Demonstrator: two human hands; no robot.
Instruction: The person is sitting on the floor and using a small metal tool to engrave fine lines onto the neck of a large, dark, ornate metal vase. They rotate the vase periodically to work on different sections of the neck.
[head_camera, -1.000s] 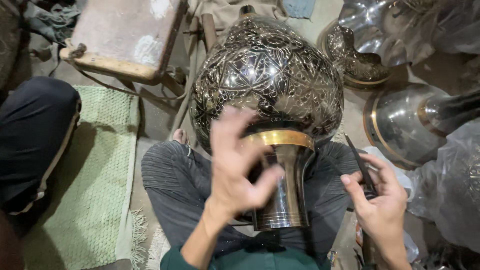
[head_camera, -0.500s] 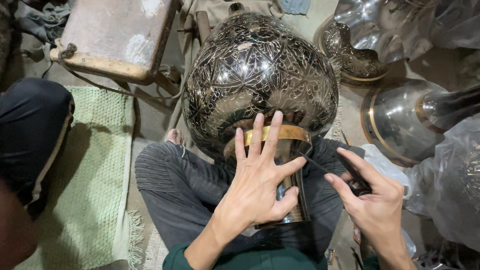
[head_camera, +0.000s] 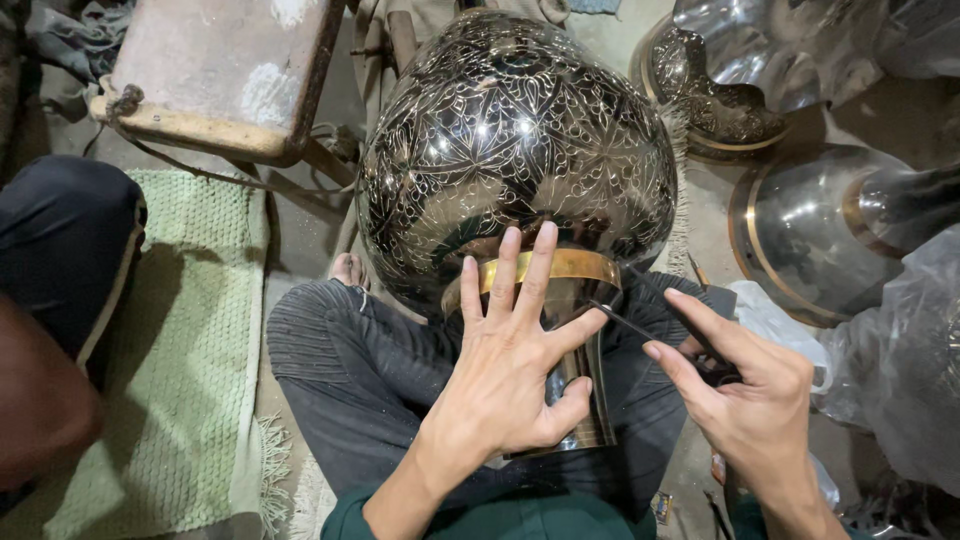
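A large dark metal vase (head_camera: 515, 150) with fine engraved leaf patterns lies on my lap, its round body away from me and its neck with a brass band (head_camera: 570, 266) toward me. My left hand (head_camera: 510, 370) rests flat on the neck, fingers spread over the brass band. My right hand (head_camera: 745, 395) grips a thin dark engraving tool (head_camera: 640, 325); its tip points left and meets the neck beside my left index finger.
A worn flat wooden stool (head_camera: 215, 75) stands at the upper left. A green mat (head_camera: 180, 340) covers the floor at left, with another person's dark-clothed knee (head_camera: 55, 245) on it. Shiny metal vessels (head_camera: 800, 225) and plastic-wrapped pieces (head_camera: 900, 370) crowd the right side.
My left hand went from gripping the neck to lying flat with fingers spread. My right hand brought the tool in leftward to the neck.
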